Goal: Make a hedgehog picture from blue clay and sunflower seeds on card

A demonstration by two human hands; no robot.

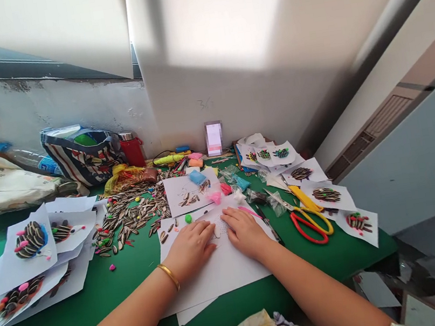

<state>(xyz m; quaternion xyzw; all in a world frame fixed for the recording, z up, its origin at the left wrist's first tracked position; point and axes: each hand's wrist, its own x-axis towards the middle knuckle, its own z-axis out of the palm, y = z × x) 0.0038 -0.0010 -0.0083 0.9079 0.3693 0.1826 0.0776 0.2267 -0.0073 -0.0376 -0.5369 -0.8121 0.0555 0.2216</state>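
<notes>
My left hand (191, 247) lies palm down on a white paper sheet (221, 268), its fingers stretched out, with a gold bracelet (169, 277) on the wrist. Close to its right, my right hand (245, 229) rests on the same sheet with its fingers spread. Between the fingertips lies a pale seed (217, 231). A green clay ball (188, 218) and a few seeds sit on the sheet beyond my left hand. Behind them is another sheet (173, 197) with seeds and a blue clay lump (197, 177).
Loose striped seeds (131, 214) cover the green table (109, 288) at back left. Seed-decorated papers (34, 247) pile up at left, more (326, 194) at right. Scissors (312, 224) and a black pen (271, 226) lie right of the sheet. A phone (214, 139) stands at the wall.
</notes>
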